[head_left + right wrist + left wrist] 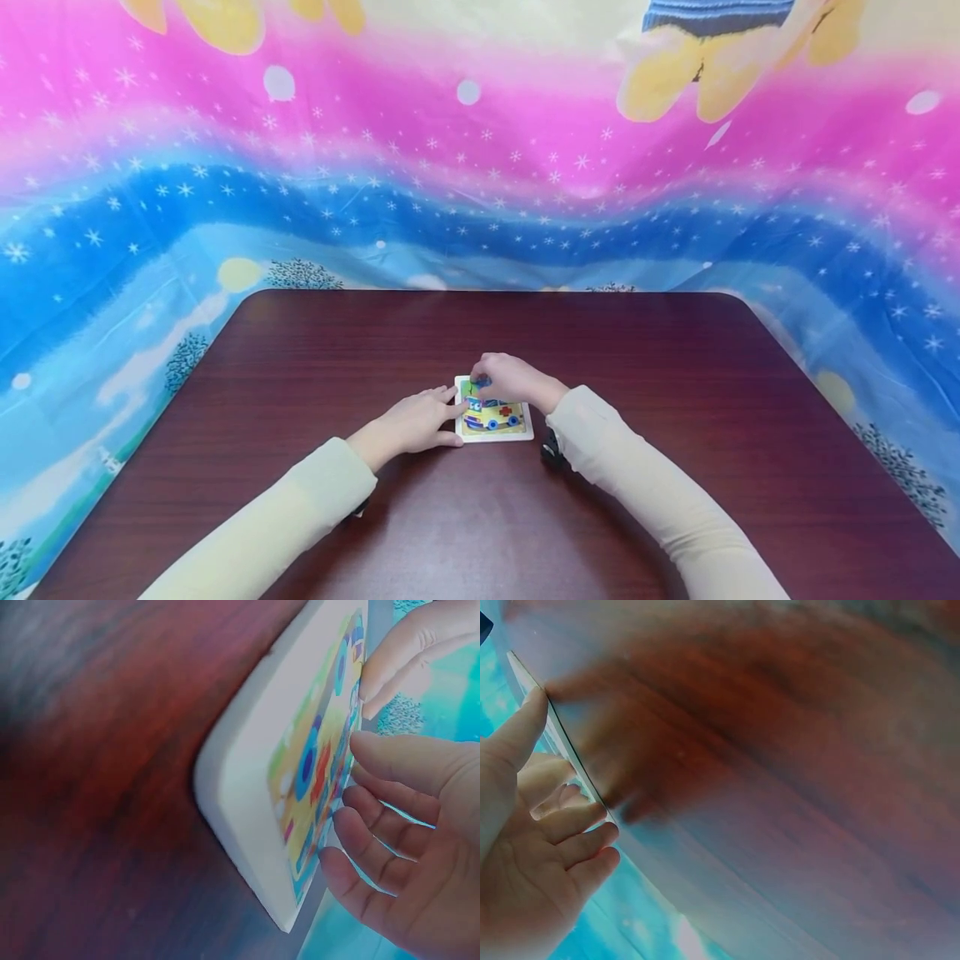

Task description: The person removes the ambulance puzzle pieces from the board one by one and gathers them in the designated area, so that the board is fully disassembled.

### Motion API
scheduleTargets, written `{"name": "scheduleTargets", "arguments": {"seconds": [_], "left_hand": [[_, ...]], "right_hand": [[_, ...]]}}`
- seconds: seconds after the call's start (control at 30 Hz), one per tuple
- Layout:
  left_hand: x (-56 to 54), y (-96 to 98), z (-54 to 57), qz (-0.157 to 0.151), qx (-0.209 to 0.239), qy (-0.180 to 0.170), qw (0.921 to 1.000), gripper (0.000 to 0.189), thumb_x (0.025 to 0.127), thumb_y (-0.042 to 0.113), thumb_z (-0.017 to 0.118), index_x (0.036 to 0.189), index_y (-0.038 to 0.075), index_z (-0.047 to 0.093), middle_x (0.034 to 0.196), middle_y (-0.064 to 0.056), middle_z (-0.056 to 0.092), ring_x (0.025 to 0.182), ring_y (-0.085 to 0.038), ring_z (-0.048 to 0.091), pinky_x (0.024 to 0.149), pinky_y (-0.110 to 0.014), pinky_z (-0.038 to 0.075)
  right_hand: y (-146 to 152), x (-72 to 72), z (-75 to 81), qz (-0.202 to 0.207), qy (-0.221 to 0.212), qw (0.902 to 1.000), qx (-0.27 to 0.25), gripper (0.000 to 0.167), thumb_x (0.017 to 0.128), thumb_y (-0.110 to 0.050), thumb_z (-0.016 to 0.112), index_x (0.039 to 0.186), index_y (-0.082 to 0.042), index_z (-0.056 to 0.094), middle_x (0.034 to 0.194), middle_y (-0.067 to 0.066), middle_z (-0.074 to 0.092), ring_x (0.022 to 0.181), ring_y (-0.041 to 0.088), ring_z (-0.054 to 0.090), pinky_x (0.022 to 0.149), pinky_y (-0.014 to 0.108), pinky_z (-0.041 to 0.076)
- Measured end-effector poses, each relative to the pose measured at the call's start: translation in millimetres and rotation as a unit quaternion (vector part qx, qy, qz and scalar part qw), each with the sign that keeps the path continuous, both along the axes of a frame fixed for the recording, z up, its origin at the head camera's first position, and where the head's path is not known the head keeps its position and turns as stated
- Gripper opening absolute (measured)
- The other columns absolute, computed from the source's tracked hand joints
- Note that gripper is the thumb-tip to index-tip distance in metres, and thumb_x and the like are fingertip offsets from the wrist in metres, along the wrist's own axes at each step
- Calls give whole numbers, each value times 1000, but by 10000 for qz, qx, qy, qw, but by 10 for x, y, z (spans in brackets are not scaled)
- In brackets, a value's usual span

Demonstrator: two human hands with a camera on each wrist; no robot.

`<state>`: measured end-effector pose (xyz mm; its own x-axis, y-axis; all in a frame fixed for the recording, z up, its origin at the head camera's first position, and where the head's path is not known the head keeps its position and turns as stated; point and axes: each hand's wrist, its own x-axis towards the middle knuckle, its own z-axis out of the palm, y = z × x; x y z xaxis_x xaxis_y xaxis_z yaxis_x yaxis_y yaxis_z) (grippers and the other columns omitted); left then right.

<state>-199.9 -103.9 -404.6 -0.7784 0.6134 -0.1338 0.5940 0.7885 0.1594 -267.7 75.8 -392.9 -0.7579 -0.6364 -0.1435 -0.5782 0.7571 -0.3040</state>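
A small jigsaw puzzle (491, 425) with a white frame and a yellow ambulance picture lies flat on the table. My left hand (414, 421) is at its left side, fingers spread and fairly straight. In the left wrist view, the left thumb (532, 724) touches the frame edge (577, 757), and the other fingertips rest along it further on. My right hand (517, 379) bends over the far part of the picture. Between its thumb and forefinger it pinches a small dark-blue puzzle piece (482, 382), mostly hidden by the fingers. Its other fingers (352, 832) curl close over the picture.
The dark reddish-brown table (360, 333) has rounded far corners. Behind and beside it hangs a pink and blue printed cloth (480, 183). A black wrist device (552, 450) shows under the right sleeve (637, 475).
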Motion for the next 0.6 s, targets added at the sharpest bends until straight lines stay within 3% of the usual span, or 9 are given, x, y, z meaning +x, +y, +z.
{"name": "scheduleTargets", "arguments": {"seconds": [0.17, 0.6], "left_hand": [[-9, 8, 10, -13, -10, 56, 10000, 59, 85, 45, 61, 134, 13, 51, 140, -20, 38, 126, -34, 37, 100, -44, 35], [9, 10, -4, 58, -27, 22, 10000, 59, 86, 45, 60, 134, 12, 51, 140, -20, 37, 127, -33, 37, 100, -43, 35]], "right_hand": [[-50, -12, -13, 40, 23, 9999, 97, 22, 81, -17, 72, 100, -9, 65, 96, 1, 55, 88, 15, 54, 81, 31, 47], [-36, -3, -13, -144, 269, 9993, 194, 24, 82, -18, 70, 103, -7, 68, 101, 4, 60, 93, 18, 55, 82, 33, 48]]}}
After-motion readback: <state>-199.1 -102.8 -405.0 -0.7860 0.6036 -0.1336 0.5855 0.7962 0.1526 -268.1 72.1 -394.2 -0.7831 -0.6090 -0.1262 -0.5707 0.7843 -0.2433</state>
